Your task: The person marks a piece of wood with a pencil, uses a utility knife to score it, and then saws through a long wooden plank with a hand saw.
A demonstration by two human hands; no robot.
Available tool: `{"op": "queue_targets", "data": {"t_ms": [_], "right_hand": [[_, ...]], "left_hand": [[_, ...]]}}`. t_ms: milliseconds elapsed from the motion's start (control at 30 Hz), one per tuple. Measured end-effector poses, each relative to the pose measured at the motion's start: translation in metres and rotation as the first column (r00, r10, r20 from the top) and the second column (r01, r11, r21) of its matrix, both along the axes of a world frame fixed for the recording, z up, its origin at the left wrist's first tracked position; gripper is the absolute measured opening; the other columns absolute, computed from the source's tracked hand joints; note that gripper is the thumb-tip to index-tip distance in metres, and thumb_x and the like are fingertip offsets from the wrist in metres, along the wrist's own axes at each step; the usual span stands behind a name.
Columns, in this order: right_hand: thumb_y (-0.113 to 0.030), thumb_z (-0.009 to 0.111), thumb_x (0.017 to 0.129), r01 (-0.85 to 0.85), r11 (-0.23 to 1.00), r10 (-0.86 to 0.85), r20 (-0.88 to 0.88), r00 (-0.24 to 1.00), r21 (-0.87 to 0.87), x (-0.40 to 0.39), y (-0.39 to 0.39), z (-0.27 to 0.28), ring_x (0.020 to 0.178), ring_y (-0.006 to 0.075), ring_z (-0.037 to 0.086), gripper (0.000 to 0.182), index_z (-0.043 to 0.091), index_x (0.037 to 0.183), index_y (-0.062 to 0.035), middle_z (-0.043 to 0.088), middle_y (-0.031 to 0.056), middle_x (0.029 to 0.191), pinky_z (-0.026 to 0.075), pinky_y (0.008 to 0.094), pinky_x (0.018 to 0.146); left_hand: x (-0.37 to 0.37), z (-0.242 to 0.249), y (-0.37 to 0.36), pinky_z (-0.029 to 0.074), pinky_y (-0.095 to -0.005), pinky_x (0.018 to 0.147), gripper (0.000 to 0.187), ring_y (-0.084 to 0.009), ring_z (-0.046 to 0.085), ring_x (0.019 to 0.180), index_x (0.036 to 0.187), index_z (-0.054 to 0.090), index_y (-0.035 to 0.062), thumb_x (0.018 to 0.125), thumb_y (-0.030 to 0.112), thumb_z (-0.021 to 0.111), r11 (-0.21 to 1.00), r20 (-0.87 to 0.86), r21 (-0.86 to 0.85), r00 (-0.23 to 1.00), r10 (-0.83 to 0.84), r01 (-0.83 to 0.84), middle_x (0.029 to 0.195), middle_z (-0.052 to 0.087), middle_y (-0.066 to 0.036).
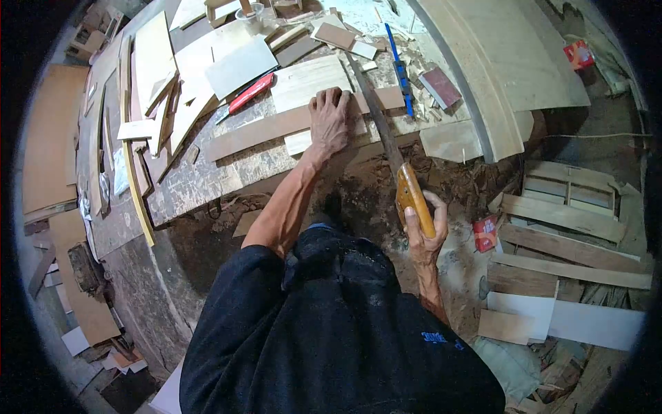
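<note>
My left hand [330,119] presses flat on a long wooden strip [262,131] lying across the workbench [200,179]. A hand saw has its yellow handle [412,196] gripped by my right hand [425,234]. Its blade [376,114] runs up across the strip just right of my left hand, over a pale board [307,83]. My dark trousers fill the lower middle of the view.
Offcuts, boards and a red tool [249,93] litter the bench at left. A blue tool [401,69] and a curved white panel [496,62] lie at right. Planks and a pallet [569,200] cover the dusty floor at right, beside a red packet [485,233].
</note>
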State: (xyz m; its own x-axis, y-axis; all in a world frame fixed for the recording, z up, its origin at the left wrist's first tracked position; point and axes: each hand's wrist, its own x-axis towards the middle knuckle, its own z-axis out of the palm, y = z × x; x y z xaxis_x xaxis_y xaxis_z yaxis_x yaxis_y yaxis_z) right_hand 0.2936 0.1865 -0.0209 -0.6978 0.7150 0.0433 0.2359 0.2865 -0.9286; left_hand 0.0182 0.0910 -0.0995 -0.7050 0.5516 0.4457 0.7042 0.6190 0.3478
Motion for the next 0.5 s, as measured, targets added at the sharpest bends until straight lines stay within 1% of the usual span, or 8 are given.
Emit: {"op": "queue_targets", "data": {"t_ms": [33, 133, 167, 267, 300, 400, 433, 500], "right_hand": [[-0.023, 0.067, 0.088, 0.001, 0.999, 0.0, 0.016, 1.0, -0.053, 0.0, -0.004, 0.012, 0.093, 0.0201, 0.062, 0.041, 0.058, 0.12, 0.0009, 0.064, 0.0141, 0.104, 0.049, 0.0321, 0.083], [-0.021, 0.066, 0.089, -0.101, 0.995, 0.1, -0.02, 0.995, -0.026, 0.007, -0.002, 0.009, 0.099, 0.0217, 0.063, 0.042, 0.057, 0.124, 0.0003, 0.064, 0.0148, 0.111, 0.049, 0.033, 0.087], [-0.019, 0.065, 0.09, -0.106, 0.994, 0.106, -0.019, 0.994, -0.035, 0.009, -0.003, 0.004, 0.101, 0.0236, 0.064, 0.041, 0.057, 0.125, 0.0004, 0.064, 0.0154, 0.115, 0.05, 0.0338, 0.088], [-0.019, 0.065, 0.09, -0.119, 0.988, 0.125, -0.063, 0.99, 0.101, 0.008, -0.002, -0.009, 0.1, 0.0249, 0.064, 0.041, 0.056, 0.125, 0.0004, 0.064, 0.0165, 0.116, 0.05, 0.0334, 0.087], [-0.017, 0.064, 0.09, -0.111, 0.99, 0.112, -0.015, 0.994, 0.093, 0.009, -0.002, -0.012, 0.101, 0.0254, 0.065, 0.042, 0.056, 0.127, 0.0002, 0.064, 0.0173, 0.116, 0.05, 0.0323, 0.087], [-0.016, 0.062, 0.091, -0.148, 0.972, 0.172, -0.122, 0.978, 0.185, 0.006, -0.006, -0.014, 0.1, 0.0206, 0.062, 0.044, 0.053, 0.13, 0.0009, 0.063, 0.0147, 0.118, 0.05, 0.0301, 0.086], [-0.014, 0.061, 0.091, -0.166, 0.974, 0.188, -0.138, 0.972, 0.156, 0.004, -0.008, -0.011, 0.104, 0.0216, 0.062, 0.044, 0.053, 0.131, 0.0001, 0.062, 0.016, 0.121, 0.05, 0.031, 0.088], [-0.014, 0.062, 0.09, -0.17, 0.974, 0.184, -0.09, 0.979, 0.148, 0.003, -0.008, -0.01, 0.105, 0.0229, 0.063, 0.044, 0.053, 0.132, -0.0001, 0.062, 0.0168, 0.122, 0.05, 0.0315, 0.089]], "left_hand": [[0.004, 0.007, -0.001, 0.029, -0.0463, 0.098, 0.057, -0.0326, 0.041, 0.114, 0.128, 0.048, 0.0072, 0.072, 0.01, 0.06, 1.0, 0.016, 0.028, 1.0, -0.006, 0.006, 0.121, 0.045, -0.013], [0.008, 0.01, 0.0, 0.029, -0.0469, 0.098, 0.057, -0.0322, 0.04, 0.115, 0.128, 0.047, 0.0073, 0.072, 0.008, 0.059, 0.998, 0.005, 0.063, 1.0, 0.002, -0.002, 0.122, 0.045, -0.012], [0.0, -0.002, -0.001, 0.029, -0.0475, 0.099, 0.064, -0.0317, 0.04, 0.116, 0.129, 0.046, 0.0097, 0.069, 0.013, 0.067, 0.999, -0.042, -0.029, 0.999, 0.02, -0.021, 0.123, 0.045, -0.011], [0.004, 0.001, 0.0, 0.029, -0.0476, 0.1, 0.078, -0.0311, 0.04, 0.116, 0.13, 0.044, 0.0126, 0.06, 0.02, 0.079, 0.996, -0.027, -0.064, 0.997, 0.066, -0.068, 0.124, 0.044, -0.011], [0.006, 0.009, 0.0, 0.03, -0.0485, 0.099, 0.09, -0.0321, 0.04, 0.116, 0.13, 0.044, 0.0143, 0.051, 0.025, 0.086, 0.995, 0.048, -0.087, 0.997, 0.057, -0.052, 0.124, 0.044, -0.011], [0.005, 0.005, -0.001, 0.031, -0.0502, 0.097, 0.084, -0.0342, 0.04, 0.115, 0.128, 0.045, 0.0133, 0.054, 0.022, 0.084, 0.997, 0.027, -0.067, 0.999, 0.046, -0.044, 0.122, 0.044, -0.011], [0.004, 0.006, -0.001, 0.032, -0.0512, 0.096, 0.077, -0.0359, 0.04, 0.115, 0.125, 0.047, 0.0122, 0.057, 0.023, 0.081, 0.999, 0.056, -0.036, 0.998, 0.014, -0.012, 0.122, 0.044, -0.012], [-0.001, -0.001, 0.002, 0.033, -0.0511, 0.095, 0.071, -0.036, 0.04, 0.114, 0.123, 0.049, 0.012, 0.061, 0.025, 0.079, 1.0, 0.043, -0.013, 0.999, 0.022, -0.022, 0.122, 0.044, -0.013]]}}
